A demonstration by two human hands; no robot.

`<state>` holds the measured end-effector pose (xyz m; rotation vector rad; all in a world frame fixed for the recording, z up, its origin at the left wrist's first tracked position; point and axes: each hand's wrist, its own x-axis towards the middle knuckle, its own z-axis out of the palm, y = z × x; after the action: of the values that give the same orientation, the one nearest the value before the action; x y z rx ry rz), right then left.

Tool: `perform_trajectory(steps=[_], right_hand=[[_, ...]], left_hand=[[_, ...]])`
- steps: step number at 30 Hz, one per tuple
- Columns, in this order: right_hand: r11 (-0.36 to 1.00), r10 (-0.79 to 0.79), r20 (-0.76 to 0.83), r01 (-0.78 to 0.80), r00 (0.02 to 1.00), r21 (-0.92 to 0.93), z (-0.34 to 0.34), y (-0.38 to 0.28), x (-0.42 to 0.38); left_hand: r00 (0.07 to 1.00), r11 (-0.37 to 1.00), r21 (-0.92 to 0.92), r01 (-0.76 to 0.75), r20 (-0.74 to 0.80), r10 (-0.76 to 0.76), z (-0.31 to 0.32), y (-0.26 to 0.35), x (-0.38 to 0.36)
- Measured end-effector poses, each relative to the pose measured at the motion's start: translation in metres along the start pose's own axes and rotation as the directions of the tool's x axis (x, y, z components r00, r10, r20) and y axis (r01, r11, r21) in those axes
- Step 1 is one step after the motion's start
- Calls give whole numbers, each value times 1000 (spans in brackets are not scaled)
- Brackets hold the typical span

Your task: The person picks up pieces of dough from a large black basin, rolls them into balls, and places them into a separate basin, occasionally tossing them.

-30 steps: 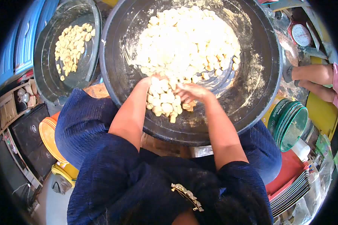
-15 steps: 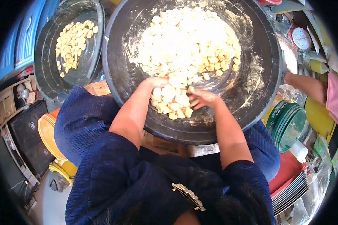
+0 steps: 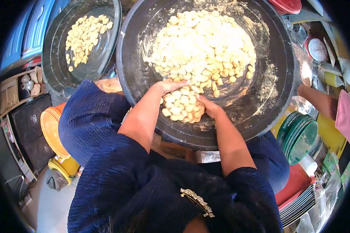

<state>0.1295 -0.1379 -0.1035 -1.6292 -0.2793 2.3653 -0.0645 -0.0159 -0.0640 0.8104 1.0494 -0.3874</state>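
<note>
A wide black basin (image 3: 276, 101) rests over my lap, with a large heap of pale, rounded dough pieces (image 3: 206, 42) in it, overexposed in the middle. Near the rim closest to me, a smaller cluster of dough pieces (image 3: 181, 104) lies between my hands. My left hand (image 3: 170, 86) curves round the cluster's far left side, its thumb stretched towards the big heap. On the right, my right hand (image 3: 209, 105) cups the same cluster, thumb on top and fingers mostly hidden beneath. Pale powder dusts the basin's inner wall.
A second dark basin (image 3: 52, 58) with some dough pieces (image 3: 85, 39) stands at the far left. Another person's arm (image 3: 317, 101) reaches to the big basin's right rim. Green lids or tubs (image 3: 295, 134), a dial scale (image 3: 317, 49) and an orange bucket (image 3: 52, 130) are around.
My right hand has closed in from spread fingers to cup the cluster. My left hand's thumb now shows over the pieces. The whole view has shifted slightly.
</note>
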Motion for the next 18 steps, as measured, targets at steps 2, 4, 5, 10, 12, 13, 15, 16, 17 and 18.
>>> perform_trajectory(steps=[2,4,5,10,12,13,15,16,17,18], right_hand=[[982,24,-21,-20,999,189,21,5,9],[952,-6,61,-13,998,305,28,13,18],[908,-61,132,0,989,419,33,12,22],[600,-314,20,182,949,779,67,7,9],[556,-402,9,237,915,797,78,-20,-11],[566,-449,-61,336,891,753,81,-30,-17],[599,-514,-63,410,856,688,93,-58,-51],[591,-542,-69,438,838,677,96,-68,-59],[581,-575,-76,471,815,664,100,-80,-61],[587,-586,-70,482,807,651,105,-93,-60]], left_hand=[[998,998,-49,43,42,-41,-3,-12,8],[994,993,-100,68,88,-59,-7,-26,24],[995,993,-104,63,78,-55,-2,-26,21],[945,963,75,-257,-189,267,10,-17,28],[893,934,251,-254,-310,326,14,7,14],[900,933,309,-184,-329,287,15,21,14],[806,873,426,-240,-414,423,18,43,6],[798,874,416,-250,-423,429,17,49,-1],[706,837,429,-341,-471,529,12,58,-9],[597,784,452,-425,-511,618,7,71,-28]])
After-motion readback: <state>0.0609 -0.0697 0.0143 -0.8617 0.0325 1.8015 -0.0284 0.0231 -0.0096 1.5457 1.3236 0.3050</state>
